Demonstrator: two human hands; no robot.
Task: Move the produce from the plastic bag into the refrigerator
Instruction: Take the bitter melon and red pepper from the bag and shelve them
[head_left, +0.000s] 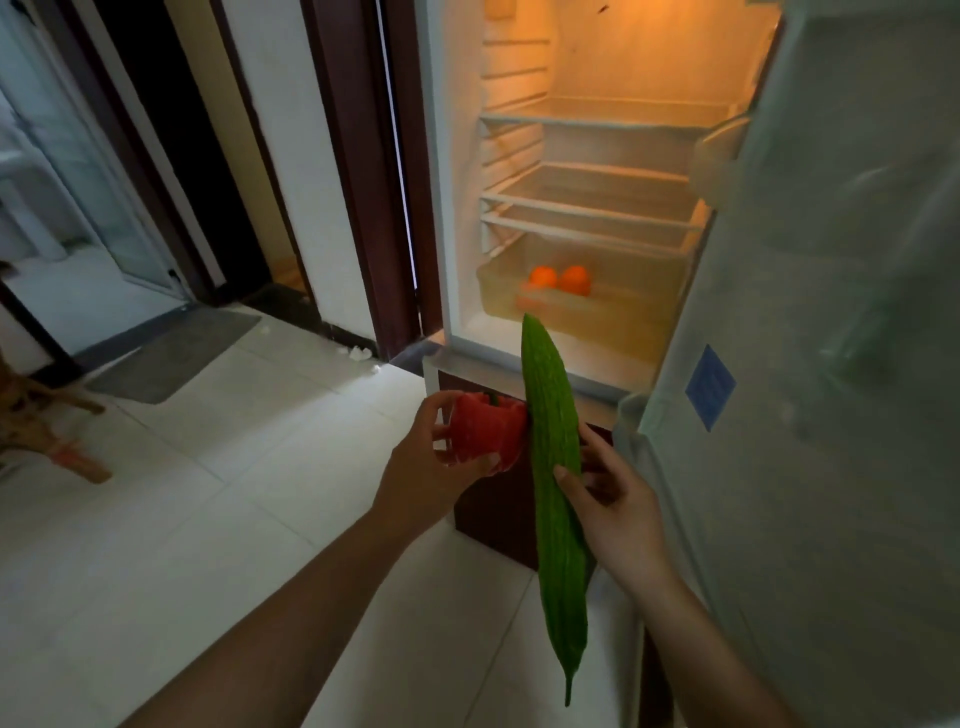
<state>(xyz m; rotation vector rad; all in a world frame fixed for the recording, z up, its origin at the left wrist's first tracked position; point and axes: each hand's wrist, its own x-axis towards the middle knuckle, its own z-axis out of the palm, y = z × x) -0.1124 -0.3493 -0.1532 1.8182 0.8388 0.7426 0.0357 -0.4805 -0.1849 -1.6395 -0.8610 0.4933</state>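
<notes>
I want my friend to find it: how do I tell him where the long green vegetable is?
Find the open white refrigerator, lit inside. In front of its bottom edge, the right hand grips a long green gourd standing nearly upright. Its neighbour, the red bell pepper in the left hand, is short and round.

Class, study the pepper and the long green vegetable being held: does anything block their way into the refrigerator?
Nothing visible does. The door stands open at the right, and open air separates the red pepper and long green vegetable from the lit shelves.
</notes>
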